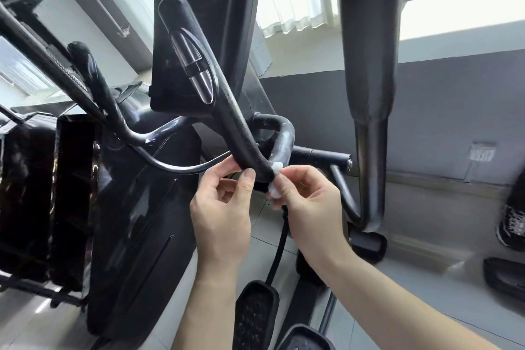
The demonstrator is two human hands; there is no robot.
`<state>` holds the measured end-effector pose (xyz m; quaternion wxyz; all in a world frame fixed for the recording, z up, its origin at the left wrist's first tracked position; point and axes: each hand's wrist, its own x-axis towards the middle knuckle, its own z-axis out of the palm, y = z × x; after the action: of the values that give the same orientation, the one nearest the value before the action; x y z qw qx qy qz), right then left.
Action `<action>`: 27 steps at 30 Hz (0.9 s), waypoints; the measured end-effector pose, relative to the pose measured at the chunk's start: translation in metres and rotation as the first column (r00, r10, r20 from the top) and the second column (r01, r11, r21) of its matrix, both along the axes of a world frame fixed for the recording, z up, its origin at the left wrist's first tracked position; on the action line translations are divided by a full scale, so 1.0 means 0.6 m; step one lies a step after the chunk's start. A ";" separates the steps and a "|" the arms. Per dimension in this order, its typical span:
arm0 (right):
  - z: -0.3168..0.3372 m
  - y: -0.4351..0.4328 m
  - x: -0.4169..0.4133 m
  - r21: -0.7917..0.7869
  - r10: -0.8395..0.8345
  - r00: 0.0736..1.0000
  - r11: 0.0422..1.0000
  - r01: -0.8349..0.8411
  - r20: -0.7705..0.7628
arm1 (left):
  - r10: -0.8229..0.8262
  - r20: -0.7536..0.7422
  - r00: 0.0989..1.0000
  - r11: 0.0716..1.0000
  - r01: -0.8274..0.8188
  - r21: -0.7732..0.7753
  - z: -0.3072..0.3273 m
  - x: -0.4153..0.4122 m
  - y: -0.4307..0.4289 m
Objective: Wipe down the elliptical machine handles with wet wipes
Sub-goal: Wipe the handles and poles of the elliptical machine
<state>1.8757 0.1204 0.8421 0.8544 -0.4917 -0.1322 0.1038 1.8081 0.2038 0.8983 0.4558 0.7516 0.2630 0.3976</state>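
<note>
A black foam-covered fixed handle [216,99] with a silver pulse sensor [196,68] slants from upper left down to the centre. At its lower end my right hand [306,202] pinches a small crumpled white wet wipe [275,179] against the grip. My left hand [221,207] sits just left of it, thumb and fingertips touching the handle's lower end. A second fixed handle [93,77] lies to the left. The tall padded moving handle [366,45] rises at the right.
The dark console back [199,23] stands behind the handle. The machine's black shroud [136,207] fills the lower left, with a pedal [255,318] below my arms. Windows and a grey wall lie beyond; a sneaker [511,224] shows at the right edge.
</note>
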 end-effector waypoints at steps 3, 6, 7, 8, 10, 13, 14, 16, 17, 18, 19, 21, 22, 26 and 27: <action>0.001 0.007 0.003 -0.019 -0.034 0.996 0.999 0.035 0.077 | 0.002 0.004 1.000 1.000 -0.002 -0.004 0.001 0.000 -0.002; -0.021 0.014 0.019 -0.083 -0.074 0.994 0.993 0.081 0.080 | 0.003 0.006 1.000 1.000 -0.003 0.004 0.003 -0.003 -0.003; -0.029 0.014 0.025 -0.115 -0.075 0.995 0.990 0.082 0.068 | 0.003 0.002 1.000 1.000 -0.003 0.004 0.003 -0.004 -0.003; -0.034 0.013 0.031 -0.140 -0.065 0.996 0.987 0.072 0.055 | 0.004 0.000 1.000 1.000 -0.004 0.002 0.003 -0.004 -0.004; -0.031 0.010 0.035 -0.148 -0.048 0.998 0.988 0.053 0.042 | 0.012 0.011 1.000 1.000 -0.012 -0.006 0.003 -0.005 -0.005; 0.000 0.008 0.025 -0.096 -0.067 0.983 0.992 0.084 0.169 | 0.022 0.034 0.999 0.999 -0.021 -0.043 0.003 -0.007 -0.005; 0.009 0.008 0.021 -0.079 -0.078 0.967 0.992 0.100 0.243 | 0.025 0.032 0.999 0.999 -0.023 -0.045 0.003 -0.009 -0.006; 0.014 0.009 0.021 -0.054 -0.109 0.919 0.989 0.139 0.379 | 0.034 0.022 0.999 0.999 -0.033 -0.036 0.003 -0.011 -0.010; 0.007 0.010 0.024 -0.047 -0.111 0.895 0.988 0.145 0.431 | 0.042 0.019 0.999 0.999 -0.041 -0.034 0.003 -0.012 -0.012; -0.005 0.009 0.028 -0.046 -0.103 0.877 0.989 0.141 0.469 | 0.048 0.017 0.999 0.998 -0.048 -0.034 0.003 -0.012 -0.016; -0.018 0.007 0.032 -0.054 -0.091 0.869 0.989 0.134 0.486 | 0.053 0.016 0.998 0.998 -0.053 -0.035 0.004 -0.012 -0.019; -0.036 -0.001 0.038 -0.103 -0.060 0.880 0.987 0.123 0.472 | 0.062 0.013 0.998 0.997 -0.061 -0.046 0.005 -0.012 -0.027; -0.039 -0.004 0.039 -0.128 -0.045 0.887 0.985 0.116 0.459 | 0.066 0.011 0.998 0.997 -0.065 -0.050 0.005 -0.012 -0.029; 0.004 -0.010 0.035 -0.102 -0.044 0.862 0.989 0.110 0.506 | 0.057 0.018 0.998 0.997 -0.056 -0.053 0.005 -0.015 -0.034; 0.019 -0.007 0.036 -0.087 -0.052 0.843 0.990 0.115 0.535 | 0.050 0.019 0.999 0.997 -0.049 -0.058 0.006 -0.015 -0.033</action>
<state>1.8970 0.1161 0.8534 0.7582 -0.5550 -0.3357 -0.0663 1.7989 0.1842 0.9017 0.4700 0.7274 0.2880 0.4088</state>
